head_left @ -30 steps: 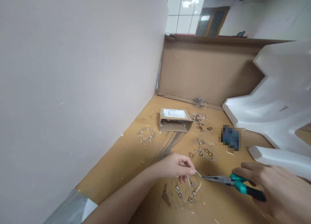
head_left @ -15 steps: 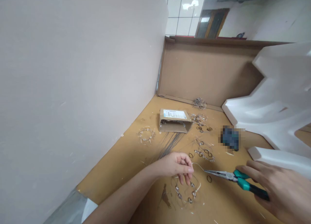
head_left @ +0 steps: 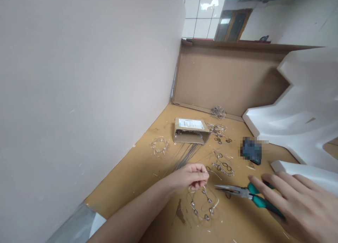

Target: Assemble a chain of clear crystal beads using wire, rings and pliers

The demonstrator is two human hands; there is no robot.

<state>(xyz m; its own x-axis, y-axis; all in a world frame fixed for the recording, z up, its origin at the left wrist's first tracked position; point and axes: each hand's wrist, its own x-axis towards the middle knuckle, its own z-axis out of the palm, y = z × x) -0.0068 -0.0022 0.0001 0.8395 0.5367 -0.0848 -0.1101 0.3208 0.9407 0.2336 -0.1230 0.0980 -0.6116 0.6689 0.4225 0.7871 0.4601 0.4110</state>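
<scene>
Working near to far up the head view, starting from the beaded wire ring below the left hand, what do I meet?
Nearer beaded wire ring, left hand, labelled cardboard box, upright cardboard panel, wood-framed door or window.

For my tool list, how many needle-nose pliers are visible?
1: the needle-nose pliers in the right hand, their tips near the left hand. Others could be hidden.

On my feed I note the left hand (head_left: 196, 176) pinching a thin wire (head_left: 217, 175) beside a beaded ring (head_left: 207, 217); contact with the ring cannot be determined. The right hand (head_left: 298, 202) holds long-nose pliers (head_left: 237, 191), tips near the wire's free end. A cardboard box (head_left: 190, 124) sits beyond on the counter (head_left: 118, 186).
</scene>
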